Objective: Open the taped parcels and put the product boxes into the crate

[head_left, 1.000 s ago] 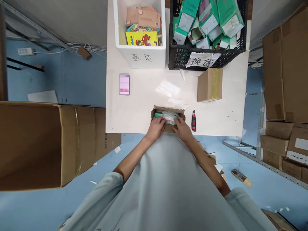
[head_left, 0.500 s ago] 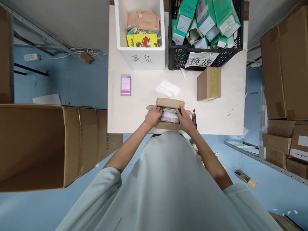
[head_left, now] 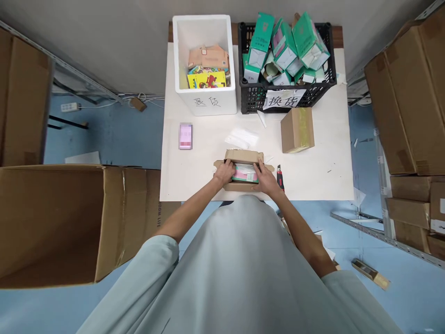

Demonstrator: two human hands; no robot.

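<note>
An opened cardboard box (head_left: pixel 240 187) lies near the table's front edge, its flaps folded out. Inside it sits a pink and green package (head_left: pixel 239 175) with clear plastic wrap (head_left: pixel 245 169) along its far side. My left hand (head_left: pixel 225 171) is closed on the box's left side, fingertips over the inner edge. On the right side my right hand (head_left: pixel 265 179) holds the box the same way, its fingers beside the package. Parts of both hands' grip are hidden. A red and black utility knife (head_left: pixel 280 178) rests just right of my right hand.
Behind the box is a clear plastic sheet (head_left: pixel 242 138). A taped carton (head_left: pixel 290 132) stands to the right, a pink-screened phone (head_left: pixel 185 136) to the left. A white bin (head_left: pixel 205 104) and a black crate (head_left: pixel 247 103) line the back. A large open carton (head_left: pixel 114 222) adjoins the table's left side.
The whole view has shifted, showing more of the bin and crate tops. Both hands stay at the box's sides, with little movement. The plastic wrap covers less of the package.
</note>
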